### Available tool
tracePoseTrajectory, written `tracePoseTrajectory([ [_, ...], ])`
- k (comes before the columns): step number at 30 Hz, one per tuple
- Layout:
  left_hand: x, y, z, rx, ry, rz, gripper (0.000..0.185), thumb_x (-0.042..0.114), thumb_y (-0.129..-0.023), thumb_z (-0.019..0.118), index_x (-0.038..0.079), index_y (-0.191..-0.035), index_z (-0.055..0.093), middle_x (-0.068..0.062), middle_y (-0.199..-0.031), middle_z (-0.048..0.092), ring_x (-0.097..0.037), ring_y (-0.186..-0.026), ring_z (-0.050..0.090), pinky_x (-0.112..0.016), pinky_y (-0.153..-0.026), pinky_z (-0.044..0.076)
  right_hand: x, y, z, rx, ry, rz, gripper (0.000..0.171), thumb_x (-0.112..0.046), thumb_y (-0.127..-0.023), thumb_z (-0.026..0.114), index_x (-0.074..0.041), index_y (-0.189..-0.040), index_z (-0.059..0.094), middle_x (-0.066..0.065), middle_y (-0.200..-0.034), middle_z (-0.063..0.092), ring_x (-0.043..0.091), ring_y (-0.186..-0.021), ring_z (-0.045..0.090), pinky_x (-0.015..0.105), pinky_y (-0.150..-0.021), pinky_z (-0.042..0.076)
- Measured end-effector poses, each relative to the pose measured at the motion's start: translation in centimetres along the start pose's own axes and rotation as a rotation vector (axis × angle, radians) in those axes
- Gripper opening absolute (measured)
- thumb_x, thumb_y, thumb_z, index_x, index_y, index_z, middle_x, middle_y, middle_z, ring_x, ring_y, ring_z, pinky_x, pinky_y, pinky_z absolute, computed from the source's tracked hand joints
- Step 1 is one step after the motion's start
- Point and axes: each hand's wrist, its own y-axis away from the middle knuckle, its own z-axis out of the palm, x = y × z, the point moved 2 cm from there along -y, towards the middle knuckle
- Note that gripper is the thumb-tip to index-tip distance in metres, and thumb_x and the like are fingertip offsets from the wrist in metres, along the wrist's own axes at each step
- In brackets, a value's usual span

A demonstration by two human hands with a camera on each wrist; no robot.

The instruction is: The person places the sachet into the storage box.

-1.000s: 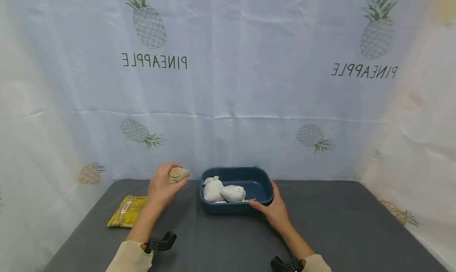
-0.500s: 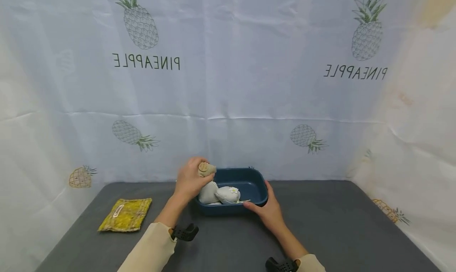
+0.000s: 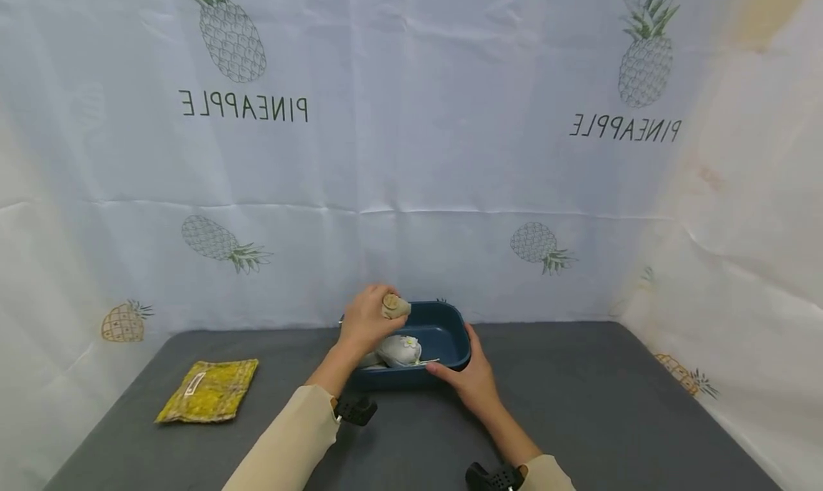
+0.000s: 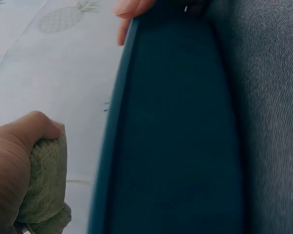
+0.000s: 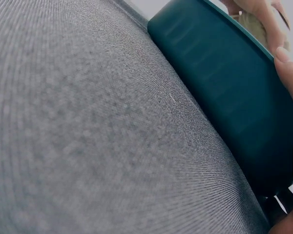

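Note:
Over the left part of a dark blue plastic bin (image 3: 388, 381), my left hand (image 3: 365, 321) grips a small beige-green cloth sachet (image 3: 395, 306) with a round tan patch on it. In the left wrist view the sachet (image 4: 46, 180) shows its gathered cloth, held under my thumb beside the bin's rim. My right hand (image 3: 474, 380) holds the bin's right end, thumb on the near rim and fingers round the side. Inside the bin lies a white sachet with a small flower (image 3: 400, 350). More white sachets at the left end are mostly hidden by my left hand.
A flat yellow patterned packet (image 3: 208, 391) lies to the left on the grey tabletop (image 3: 579, 405). A pale pineapple-print curtain (image 3: 411, 119) hangs close behind the table's far edge and along both sides.
My left hand has carried the beige-green sachet rightward, from left of the bin to above its left part. My right hand keeps its hold on the bin. The head view has shifted slightly.

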Motion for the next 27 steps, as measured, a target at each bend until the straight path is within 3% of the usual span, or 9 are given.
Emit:
tracePoseTrajectory([
  [9, -0.1, -0.7, 2.3, -0.088, 0.009, -0.037, 0.039, 0.030, -0.083, 0.084, 0.017, -0.115, 0.067, -0.007, -0.109, 0.065, -0.022, -0.089, 0.061, -0.041, -0.073, 0.053, -0.1, 0.0, 0.2, -0.002, -0.002, 0.023, 0.113, -0.048, -0.076, 0.086, -0.016, -0.162, 0.020, 0.017, -0.163, 0.034, 0.041, -0.145, 0.042, 0.064, -0.110, 0.040],
  [16, -1.0, -0.8, 4.2, -0.207, 0.003, -0.087, 0.038, 0.030, -0.083, 0.083, 0.017, -0.115, 0.068, -0.006, -0.108, 0.065, -0.019, -0.087, 0.060, -0.037, -0.075, 0.052, -0.4, 0.1, 0.2, -0.008, -0.003, 0.021, 0.113, -0.047, -0.076, 0.087, -0.017, -0.162, 0.021, 0.018, -0.162, 0.036, 0.041, -0.144, 0.043, 0.064, -0.109, 0.040],
  [22, -0.9, -1.1, 4.6, -0.270, -0.030, -0.123, 0.041, 0.033, -0.084, 0.079, 0.014, -0.117, 0.067, -0.006, -0.106, 0.066, -0.020, -0.085, 0.060, -0.040, -0.075, 0.052, -0.3, 0.0, 0.2, -0.008, -0.011, 0.020, 0.112, -0.046, -0.076, 0.086, -0.017, -0.162, 0.021, 0.017, -0.163, 0.035, 0.041, -0.145, 0.042, 0.064, -0.109, 0.040],
  [27, -0.7, -1.2, 4.8, -0.324, -0.111, -0.195, 0.051, 0.042, -0.087, 0.072, 0.012, -0.128, 0.062, -0.010, -0.117, 0.066, -0.027, -0.100, 0.064, -0.046, -0.088, 0.054, -0.3, -0.1, 0.1, -0.005, 0.003, 0.025, 0.111, -0.048, -0.077, 0.086, -0.018, -0.162, 0.021, 0.016, -0.163, 0.035, 0.041, -0.145, 0.042, 0.064, -0.109, 0.040],
])
